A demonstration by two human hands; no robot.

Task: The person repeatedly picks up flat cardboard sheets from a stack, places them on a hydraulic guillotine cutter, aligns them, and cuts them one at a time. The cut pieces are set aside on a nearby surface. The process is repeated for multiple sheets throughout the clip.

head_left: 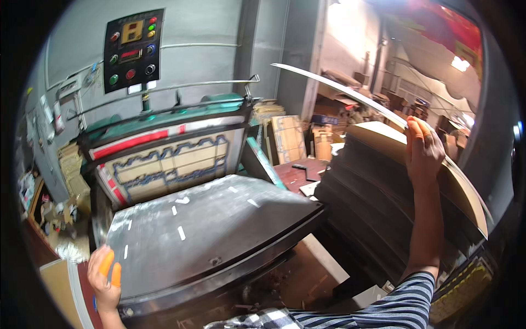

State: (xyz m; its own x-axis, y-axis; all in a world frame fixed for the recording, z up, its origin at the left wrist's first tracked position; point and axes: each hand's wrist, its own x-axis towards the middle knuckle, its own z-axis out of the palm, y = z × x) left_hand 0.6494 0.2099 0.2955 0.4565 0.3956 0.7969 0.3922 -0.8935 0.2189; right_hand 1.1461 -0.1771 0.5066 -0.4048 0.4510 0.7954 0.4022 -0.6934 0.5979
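Observation:
My right hand (423,151), with orange finger covers, grips the edge of a large cardboard sheet (350,93) and lifts it edge-on above a tall stack of cardboard sheets (372,186) at the right. My left hand (104,277), also with orange finger covers, rests on the lower left corner of the grey metal platen (208,230) of a die-cutting press. The platen lies open and bare except for small white tape strips. Behind it stands the cutting die (175,164) with blue foam lines.
A black control panel (133,48) with coloured buttons hangs on the grey wall above the press. A metal guard bar (181,86) runs across the top of the machine. Cardboard piles (287,137) and boxes fill the room behind. A brown board (57,285) sits at lower left.

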